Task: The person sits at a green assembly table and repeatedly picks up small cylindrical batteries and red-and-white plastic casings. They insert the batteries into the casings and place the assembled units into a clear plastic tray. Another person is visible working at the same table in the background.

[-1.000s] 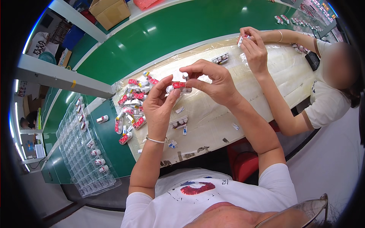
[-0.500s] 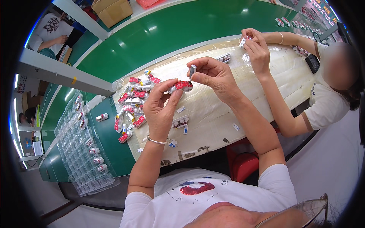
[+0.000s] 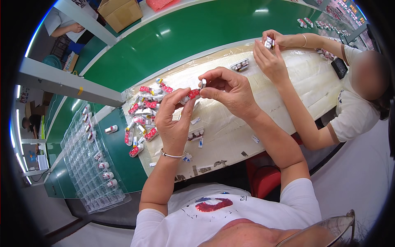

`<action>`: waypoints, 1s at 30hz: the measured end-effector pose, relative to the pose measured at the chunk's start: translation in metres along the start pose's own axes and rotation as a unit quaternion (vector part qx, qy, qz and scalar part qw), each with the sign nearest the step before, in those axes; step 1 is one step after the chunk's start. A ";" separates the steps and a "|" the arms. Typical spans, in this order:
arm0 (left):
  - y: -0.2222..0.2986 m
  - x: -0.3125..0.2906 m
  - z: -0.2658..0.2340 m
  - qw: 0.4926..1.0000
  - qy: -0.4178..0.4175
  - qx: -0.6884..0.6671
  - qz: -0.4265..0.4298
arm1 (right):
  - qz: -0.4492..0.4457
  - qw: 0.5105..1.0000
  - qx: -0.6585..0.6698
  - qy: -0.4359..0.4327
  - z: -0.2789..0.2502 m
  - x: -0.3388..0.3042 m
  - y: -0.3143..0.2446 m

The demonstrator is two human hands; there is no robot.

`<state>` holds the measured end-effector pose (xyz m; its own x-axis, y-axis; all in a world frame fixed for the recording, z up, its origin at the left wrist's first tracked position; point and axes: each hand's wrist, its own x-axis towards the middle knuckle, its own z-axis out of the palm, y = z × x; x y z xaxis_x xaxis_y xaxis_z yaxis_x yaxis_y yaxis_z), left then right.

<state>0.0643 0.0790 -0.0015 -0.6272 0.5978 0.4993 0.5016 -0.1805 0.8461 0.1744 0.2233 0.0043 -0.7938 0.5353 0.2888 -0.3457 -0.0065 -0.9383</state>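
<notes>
My left hand [image 3: 176, 113] pinches a small rounded red-and-white piece [image 3: 193, 94] between thumb and fingers, above the work table. Closed at the other end of that piece, my right hand [image 3: 230, 90] grips a narrow white-grey strip [image 3: 203, 83] that stands up from the fingertips. Whether the strip touches the red-and-white piece is hidden by the fingers. To the left of my left hand lies a loose pile of similar red-and-white pieces [image 3: 151, 104], some with yellow tips. A row of white rounded parts [image 3: 196, 134] lies just beyond my left wrist.
On the left is a clear plastic tray [image 3: 80, 152] of many pockets, with several small pieces in it. Another piece [image 3: 111, 129] lies beside it. A grey beam [image 3: 70, 82] crosses at left. At right a co-worker's hands [image 3: 271, 57] hold a similar white piece. Paper scraps [image 3: 255, 139] dot the table.
My right hand has shifted slightly left and down, closer to my left hand, and the strip has turned. The co-worker's hands have moved apart a little, with the white piece turned.
</notes>
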 end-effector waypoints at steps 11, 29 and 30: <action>0.002 0.001 -0.007 0.996 0.000 0.078 0.049 | 0.081 0.992 0.093 0.027 0.002 0.004 0.001; -0.006 -0.004 -0.005 0.994 -0.005 -0.087 -0.058 | -0.007 0.998 -0.038 0.044 0.000 0.002 0.013; -0.006 -0.002 -0.006 0.996 -0.011 -0.077 -0.048 | -0.033 0.996 -0.073 0.038 0.001 0.002 0.010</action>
<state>0.0595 0.0742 -0.0063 -0.6540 0.6340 0.4127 0.3426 -0.2381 0.9088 0.1692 0.2237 -0.0047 -0.7289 0.5933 0.3415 -0.3161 0.1507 -0.9367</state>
